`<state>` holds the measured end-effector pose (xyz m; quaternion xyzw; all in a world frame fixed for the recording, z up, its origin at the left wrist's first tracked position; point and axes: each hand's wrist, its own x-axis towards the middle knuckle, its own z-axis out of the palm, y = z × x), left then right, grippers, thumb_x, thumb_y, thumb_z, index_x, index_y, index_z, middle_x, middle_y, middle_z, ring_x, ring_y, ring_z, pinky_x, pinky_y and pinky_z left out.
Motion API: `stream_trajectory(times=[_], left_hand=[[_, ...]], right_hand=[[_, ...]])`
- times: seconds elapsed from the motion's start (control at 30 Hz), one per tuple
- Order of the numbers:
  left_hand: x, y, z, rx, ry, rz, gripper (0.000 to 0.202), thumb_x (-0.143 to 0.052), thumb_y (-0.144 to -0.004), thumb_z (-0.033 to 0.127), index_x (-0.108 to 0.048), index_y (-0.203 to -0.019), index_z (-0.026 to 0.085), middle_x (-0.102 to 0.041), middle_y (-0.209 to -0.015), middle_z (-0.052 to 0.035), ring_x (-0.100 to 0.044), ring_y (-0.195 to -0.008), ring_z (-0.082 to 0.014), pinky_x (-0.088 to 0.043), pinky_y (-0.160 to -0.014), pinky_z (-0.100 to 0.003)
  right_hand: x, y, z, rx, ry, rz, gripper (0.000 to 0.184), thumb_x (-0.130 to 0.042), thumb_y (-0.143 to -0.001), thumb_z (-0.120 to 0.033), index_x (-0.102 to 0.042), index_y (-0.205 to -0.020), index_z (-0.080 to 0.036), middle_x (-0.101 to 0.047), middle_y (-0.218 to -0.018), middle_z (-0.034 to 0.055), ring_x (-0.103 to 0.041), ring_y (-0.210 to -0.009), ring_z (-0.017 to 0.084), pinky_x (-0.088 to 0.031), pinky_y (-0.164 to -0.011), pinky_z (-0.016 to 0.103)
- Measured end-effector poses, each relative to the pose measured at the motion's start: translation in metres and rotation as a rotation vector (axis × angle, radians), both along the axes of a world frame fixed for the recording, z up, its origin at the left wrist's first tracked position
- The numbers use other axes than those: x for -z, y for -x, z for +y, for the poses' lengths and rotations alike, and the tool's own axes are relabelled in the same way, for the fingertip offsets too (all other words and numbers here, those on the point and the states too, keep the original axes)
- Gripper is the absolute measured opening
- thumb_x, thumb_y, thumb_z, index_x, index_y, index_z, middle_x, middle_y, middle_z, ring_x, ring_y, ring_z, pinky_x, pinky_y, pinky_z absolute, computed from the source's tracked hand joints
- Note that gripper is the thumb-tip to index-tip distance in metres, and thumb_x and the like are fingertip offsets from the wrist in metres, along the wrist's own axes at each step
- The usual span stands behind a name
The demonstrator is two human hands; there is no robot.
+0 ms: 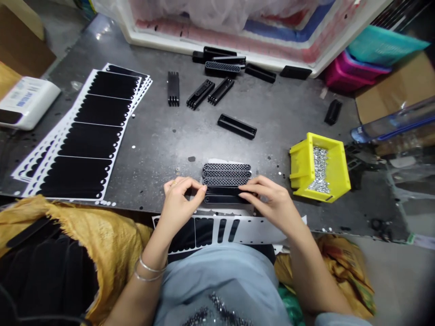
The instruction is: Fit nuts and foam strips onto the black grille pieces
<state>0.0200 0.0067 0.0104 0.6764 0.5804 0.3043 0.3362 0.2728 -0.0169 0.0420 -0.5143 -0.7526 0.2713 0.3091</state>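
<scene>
Side by side in front of me lies a row of long black bars with rounded ends. Those at the back show a lattice-patterned top; the nearest one has a smooth top. Between them is a smooth black strip. My left hand pinches its left end between thumb and forefinger, and my right hand pinches its right end. Whether the strip is fully pressed onto a bar I cannot tell. Below the table edge, near my lap, is a white backing sheet with black strips on it.
Sheets of black stickers lie at left. Loose black bars are scattered farther back, before a white foam box. A yellow bin of small metal parts stands right. A yellow sack of black pieces sits lower left.
</scene>
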Motion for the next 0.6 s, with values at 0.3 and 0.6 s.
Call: stream_trajectory(times=[0.3,0.6], left_hand=[[-0.001,0.003,0.001,0.032,-0.031,0.033,0.021,-0.066,-0.092,0.031,-0.064,-0.073,0.024,-0.075,-0.081,0.0031,-0.067,-0.085,-0.0199,-0.035,-0.104,-0.045],[-0.013,-0.022,-0.018,0.349,-0.398,0.231,0.061,-0.073,-0.092,0.042,-0.051,-0.147,0.028,-0.054,-0.151,-0.0128,-0.044,-0.143,-0.0334,-0.029,-0.118,-0.051]], right_hand=[[0.018,-0.015,0.0,0.037,-0.065,0.075,0.016,-0.065,-0.097,-0.023,-0.079,-0.104,-0.027,-0.067,-0.091,0.0034,-0.063,-0.076,0.016,-0.055,-0.068,0.032],[0.02,-0.007,-0.077,0.08,-0.067,-0.064,0.027,-0.06,-0.101,-0.019,-0.069,-0.127,-0.024,-0.065,-0.099,0.0081,-0.067,-0.085,0.019,-0.059,-0.076,0.033]])
